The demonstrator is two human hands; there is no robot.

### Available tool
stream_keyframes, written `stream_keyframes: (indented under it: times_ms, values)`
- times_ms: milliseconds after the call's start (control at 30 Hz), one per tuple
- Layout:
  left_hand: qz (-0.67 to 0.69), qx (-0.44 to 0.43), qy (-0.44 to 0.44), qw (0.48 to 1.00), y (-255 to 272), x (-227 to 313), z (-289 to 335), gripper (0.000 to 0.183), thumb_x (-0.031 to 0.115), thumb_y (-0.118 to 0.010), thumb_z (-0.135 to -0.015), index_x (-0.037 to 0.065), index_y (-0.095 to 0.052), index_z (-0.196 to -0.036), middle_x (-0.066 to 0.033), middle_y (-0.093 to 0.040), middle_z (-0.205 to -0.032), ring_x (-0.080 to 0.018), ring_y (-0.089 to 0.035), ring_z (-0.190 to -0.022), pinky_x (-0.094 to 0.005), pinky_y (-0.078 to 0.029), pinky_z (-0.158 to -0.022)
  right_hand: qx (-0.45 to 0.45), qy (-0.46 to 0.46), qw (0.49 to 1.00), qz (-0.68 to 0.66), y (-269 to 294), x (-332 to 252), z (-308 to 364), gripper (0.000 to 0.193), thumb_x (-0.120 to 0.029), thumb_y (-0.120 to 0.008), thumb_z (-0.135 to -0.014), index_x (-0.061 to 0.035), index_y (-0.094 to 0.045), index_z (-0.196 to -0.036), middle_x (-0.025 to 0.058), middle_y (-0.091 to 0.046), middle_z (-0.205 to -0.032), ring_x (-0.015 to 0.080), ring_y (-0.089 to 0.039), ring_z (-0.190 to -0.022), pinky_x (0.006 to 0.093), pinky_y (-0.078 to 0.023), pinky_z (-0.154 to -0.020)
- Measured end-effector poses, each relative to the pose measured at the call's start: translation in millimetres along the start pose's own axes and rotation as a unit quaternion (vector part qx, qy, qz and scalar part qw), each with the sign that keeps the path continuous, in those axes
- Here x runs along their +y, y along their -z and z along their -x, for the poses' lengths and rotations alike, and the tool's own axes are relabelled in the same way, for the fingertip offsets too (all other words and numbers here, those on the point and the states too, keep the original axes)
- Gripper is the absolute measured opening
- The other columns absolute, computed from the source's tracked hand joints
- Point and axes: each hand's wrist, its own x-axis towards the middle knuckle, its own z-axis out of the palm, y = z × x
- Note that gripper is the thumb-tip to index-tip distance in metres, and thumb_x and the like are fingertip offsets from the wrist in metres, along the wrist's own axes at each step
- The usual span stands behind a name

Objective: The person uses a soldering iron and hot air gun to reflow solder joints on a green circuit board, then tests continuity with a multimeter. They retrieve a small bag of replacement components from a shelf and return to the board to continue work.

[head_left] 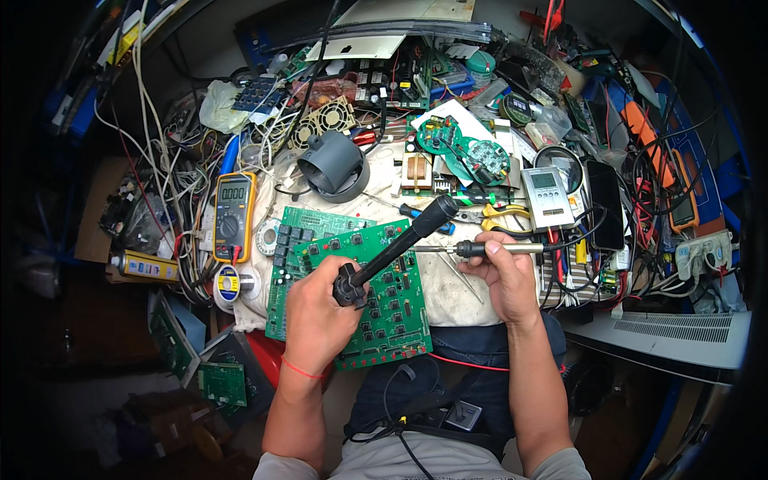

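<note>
My left hand (pixel 318 308) is closed round the thick lower end of a black rod-shaped tool (pixel 396 254), over the green circuit boards. The rod slants up to the right and ends in a wider black head; its exact kind is unclear. Between the fingers of my right hand (pixel 512 280) lies a soldering iron (pixel 488 249), its tip pointing left toward the boards. The front circuit board (pixel 382 324) carries rows of small black parts and red ones along its lower edge. It overlaps a second green board (pixel 300 218) behind it. Part of the boards is hidden by my left hand.
A yellow multimeter (pixel 234 216) and a solder spool (pixel 227 284) stand at the left. Beyond the boards are a grey cylindrical holder (pixel 332 164), round green boards (pixel 484 160) and yellow-handled pliers (pixel 504 220). Tweezers (pixel 462 278) lie on the pale cloth (pixel 444 308). Tangled cables crowd both sides.
</note>
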Motion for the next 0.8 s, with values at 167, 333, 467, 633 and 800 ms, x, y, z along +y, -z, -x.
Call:
stream_keyframes:
  times_ms: [167, 333, 467, 633, 800]
  values:
    - [0.001, -0.003, -0.002, 1.0, -1.0, -0.4, -0.3, 0.017, 0.003, -0.078, -0.085, 0.002, -0.064, -0.094, -0.0067, -0.065, -0.07, -0.0107, -0.058, -0.062, -0.0279, -0.048, -0.06, 0.002, -0.001, 1.0, 0.001, -0.2, -0.1, 0.2, 0.024, -0.017, -0.058, -0.105, 0.0023, -0.062, -0.119, 0.0071, -0.066, -0.102, 0.0125, -0.066, -0.087, 0.0402, -0.063, -0.088]
    - [0.003, -0.011, 0.003, 1.0, -0.3, -0.7, 0.7, 0.017, 0.004, -0.078, -0.085, 0.002, -0.064, -0.094, -0.0067, -0.065, -0.071, -0.0102, -0.058, -0.063, -0.0274, -0.048, -0.061, 0.014, 0.002, 1.0, 0.012, -3.0, -0.8, 0.2, 0.025, -0.019, -0.059, -0.104, 0.0021, -0.061, -0.118, 0.0077, -0.066, -0.095, 0.0135, -0.066, -0.085, 0.0411, -0.064, -0.087]
    - [0.001, -0.013, 0.005, 1.0, -0.1, -1.3, 0.9, 0.017, 0.004, -0.078, -0.085, 0.002, -0.064, -0.095, -0.0062, -0.065, -0.071, -0.0099, -0.057, -0.063, -0.0273, -0.048, -0.061, 0.015, 0.006, 1.0, 0.012, -5.1, -1.8, 0.7, 0.026, -0.02, -0.06, -0.103, 0.002, -0.061, -0.117, 0.0081, -0.066, -0.092, 0.0138, -0.066, -0.084, 0.0414, -0.064, -0.086]
    - [-0.006, -0.014, 0.0, 1.0, -1.0, -3.1, 0.6, 0.018, 0.004, -0.078, -0.085, 0.002, -0.064, -0.095, -0.0055, -0.064, -0.07, -0.0097, -0.056, -0.062, -0.0274, -0.047, -0.06, 0.016, 0.004, 1.0, 0.012, -5.5, -2.3, 0.5, 0.026, -0.02, -0.06, -0.103, 0.002, -0.061, -0.117, 0.0081, -0.065, -0.094, 0.0134, -0.066, -0.085, 0.0413, -0.064, -0.087]
    - [0.003, -0.015, -0.002, 1.0, -1.7, -3.9, 0.6, 0.018, 0.004, -0.078, -0.085, 0.002, -0.063, -0.095, -0.0056, -0.063, -0.07, -0.0098, -0.055, -0.062, -0.0276, -0.047, -0.06, 0.016, 0.003, 1.0, 0.012, -4.4, -1.2, 0.2, 0.026, -0.02, -0.06, -0.103, 0.002, -0.061, -0.117, 0.008, -0.065, -0.094, 0.0128, -0.065, -0.085, 0.0411, -0.064, -0.087]
